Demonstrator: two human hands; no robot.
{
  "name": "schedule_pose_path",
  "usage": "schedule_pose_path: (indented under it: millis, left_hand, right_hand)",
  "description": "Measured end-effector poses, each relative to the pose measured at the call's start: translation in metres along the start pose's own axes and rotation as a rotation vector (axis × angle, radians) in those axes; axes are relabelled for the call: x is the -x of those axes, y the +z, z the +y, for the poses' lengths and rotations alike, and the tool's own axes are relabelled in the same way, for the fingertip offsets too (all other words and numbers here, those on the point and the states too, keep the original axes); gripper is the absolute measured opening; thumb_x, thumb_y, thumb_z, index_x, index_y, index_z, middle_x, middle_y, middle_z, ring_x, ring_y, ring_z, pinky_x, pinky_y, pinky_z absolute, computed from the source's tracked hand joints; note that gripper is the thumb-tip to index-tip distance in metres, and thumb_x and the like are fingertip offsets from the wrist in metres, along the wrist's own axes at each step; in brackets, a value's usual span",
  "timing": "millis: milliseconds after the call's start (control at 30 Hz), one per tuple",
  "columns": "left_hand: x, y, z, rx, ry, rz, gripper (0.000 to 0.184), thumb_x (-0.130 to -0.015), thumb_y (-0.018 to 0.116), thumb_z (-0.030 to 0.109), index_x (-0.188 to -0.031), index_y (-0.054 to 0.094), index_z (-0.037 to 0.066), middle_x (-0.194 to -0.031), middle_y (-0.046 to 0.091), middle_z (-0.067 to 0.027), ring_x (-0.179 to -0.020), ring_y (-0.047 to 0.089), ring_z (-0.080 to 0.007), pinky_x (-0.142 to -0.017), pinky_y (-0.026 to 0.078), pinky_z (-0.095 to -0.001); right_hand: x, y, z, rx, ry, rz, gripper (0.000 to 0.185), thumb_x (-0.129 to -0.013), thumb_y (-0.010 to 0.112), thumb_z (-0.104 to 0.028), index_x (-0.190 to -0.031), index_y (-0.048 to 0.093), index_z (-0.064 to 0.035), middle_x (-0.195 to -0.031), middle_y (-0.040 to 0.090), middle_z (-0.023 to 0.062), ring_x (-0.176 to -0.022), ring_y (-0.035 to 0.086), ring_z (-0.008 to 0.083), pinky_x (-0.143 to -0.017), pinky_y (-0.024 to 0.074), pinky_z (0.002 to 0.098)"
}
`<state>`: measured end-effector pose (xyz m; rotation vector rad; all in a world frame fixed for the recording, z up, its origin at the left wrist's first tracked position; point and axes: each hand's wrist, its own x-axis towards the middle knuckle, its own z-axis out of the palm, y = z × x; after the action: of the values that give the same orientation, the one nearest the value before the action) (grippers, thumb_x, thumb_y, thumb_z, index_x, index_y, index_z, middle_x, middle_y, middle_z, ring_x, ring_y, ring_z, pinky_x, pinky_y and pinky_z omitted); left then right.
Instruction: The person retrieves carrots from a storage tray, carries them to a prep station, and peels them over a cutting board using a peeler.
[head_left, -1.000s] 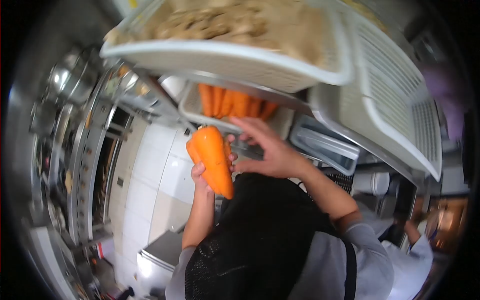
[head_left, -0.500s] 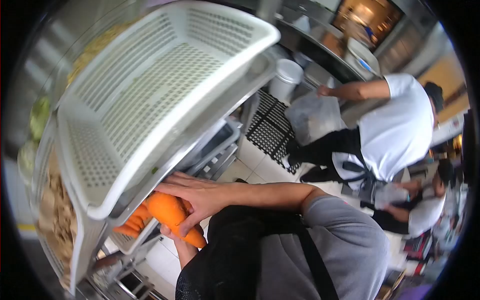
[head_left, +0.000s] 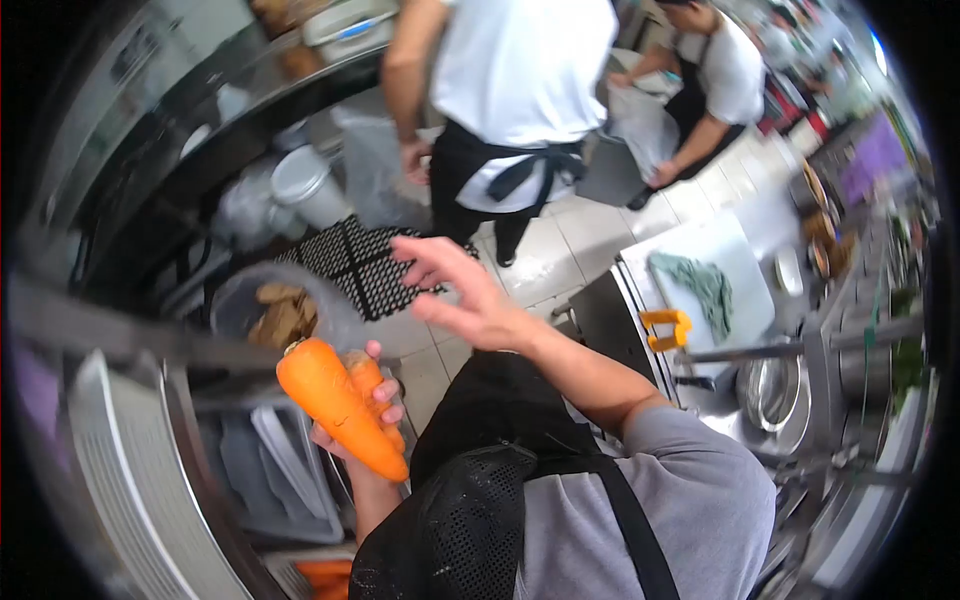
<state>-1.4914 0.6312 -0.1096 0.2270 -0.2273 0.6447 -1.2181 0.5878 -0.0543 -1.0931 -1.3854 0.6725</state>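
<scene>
Fingers of my left hand (head_left: 386,391) are clamped on at least two carrots (head_left: 335,400), left of the frame's centre and slightly below it; the larger slants, blunt end toward the upper left, tip toward the lower right. My right hand (head_left: 470,302), near the centre, is raised with its fingers apart, clear of the carrots. Just above them in the frame I see a bin (head_left: 342,303) of brown pieces, too blurred to identify, and higher a perforated black mat (head_left: 345,262) on the tiled floor (head_left: 560,245). At lower left is a grey container (head_left: 290,525). At right, a green cloth (head_left: 712,292) lies on a white board (head_left: 755,295). Two people (head_left: 525,70) in white shirts appear at the top.
</scene>
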Motion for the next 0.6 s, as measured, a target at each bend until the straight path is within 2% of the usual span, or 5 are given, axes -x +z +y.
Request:
schedule_pose_path:
  millis: [33,67,200,400,600]
  left_hand:
    - [-0.025,-0.004,-0.003,0.031,-0.071,-0.021,0.093,-0.090,0.084,0.028,-0.169,0.037,0.030,-0.175,0.023,-0.0196,-0.120,0.050,-0.0362,-0.095,0.052,-0.0478]
    - [-0.049,-0.007,-0.006,0.041,-0.134,-0.036,0.093,-0.090,0.084,0.028,-0.169,0.037,0.030,-0.175,0.023,-0.0196,-0.120,0.050,-0.0362,-0.095,0.052,-0.0478]
    - [-0.140,-0.015,-0.034,0.146,-0.412,-0.107,0.094,-0.089,0.086,0.027,-0.169,0.037,0.028,-0.174,0.025,-0.0211,-0.123,0.051,-0.0382,-0.095,0.053,-0.0492]
    - [-0.231,0.009,-0.099,0.233,-0.726,-0.079,0.095,-0.086,0.086,0.026,-0.168,0.038,0.025,-0.173,0.026,-0.0235,-0.122,0.054,-0.0399,-0.097,0.056,-0.0496]
    - [-0.281,0.000,-0.172,0.418,-0.998,-0.107,0.082,-0.094,0.077,0.031,-0.167,0.039,0.025,-0.169,0.031,-0.0232,-0.126,0.053,-0.0361,-0.103,0.056,-0.0503]
  right_hand:
    - [0.009,-0.025,0.003,0.004,-0.008,0.142,0.064,-0.103,0.076,-0.017,-0.159,0.050,-0.0035,-0.137,0.060,0.0125,-0.110,0.065,0.0188,-0.095,0.0559,0.0338]
    - [0.022,-0.047,0.005,0.024,0.029,0.269,0.058,-0.105,0.074,-0.016,-0.157,0.053,-0.0027,-0.137,0.060,0.0123,-0.107,0.066,0.0167,-0.094,0.0558,0.0318]
    - [0.060,-0.109,0.014,0.116,0.032,0.625,0.050,-0.108,0.071,-0.018,-0.153,0.057,-0.0018,-0.132,0.064,0.0114,-0.104,0.067,0.0156,-0.092,0.0561,0.0312]
    - [0.082,-0.158,-0.021,0.289,0.017,0.940,0.042,-0.110,0.068,-0.020,-0.146,0.062,0.0001,-0.128,0.066,0.0118,-0.099,0.069,0.0155,-0.090,0.0566,0.0305]
    - [0.142,-0.171,-0.061,0.666,-0.039,1.534,0.035,-0.108,0.070,-0.015,-0.140,0.064,-0.0010,-0.131,0.062,0.0097,-0.102,0.064,0.0140,-0.091,0.0530,0.0305]
